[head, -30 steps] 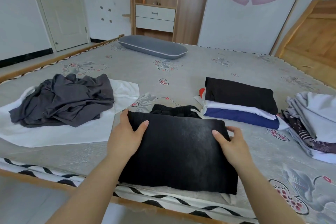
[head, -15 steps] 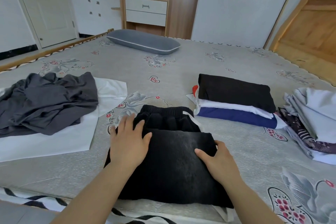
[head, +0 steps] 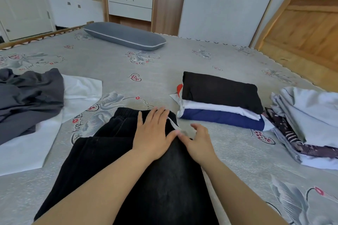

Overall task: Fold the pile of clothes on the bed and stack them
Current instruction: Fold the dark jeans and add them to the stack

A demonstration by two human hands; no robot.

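Observation:
Black folded trousers [head: 102,155] with an elastic waistband lie on the bed in front of me. My left hand [head: 153,133] presses flat on their upper part, fingers straight and pointing away. My right hand [head: 196,142] rests at the trousers' right edge beside a white drawstring [head: 173,124], fingers spread and lightly bent, holding nothing. A folded stack [head: 219,100] of a black, a white and a navy garment sits just right of the trousers. An unfolded dark grey garment [head: 27,97] lies on a white one [head: 80,89] at the left.
A second pile of pale and patterned folded clothes [head: 307,120] sits at the far right. A grey pillow [head: 124,35] lies at the far side of the grey floral bedspread [head: 164,64]. A wooden headboard [head: 301,31] stands at the right.
Both hands slid forward and together over the black trousers, from the two sides of the fold to the waistband end. The view moved closer to the bed.

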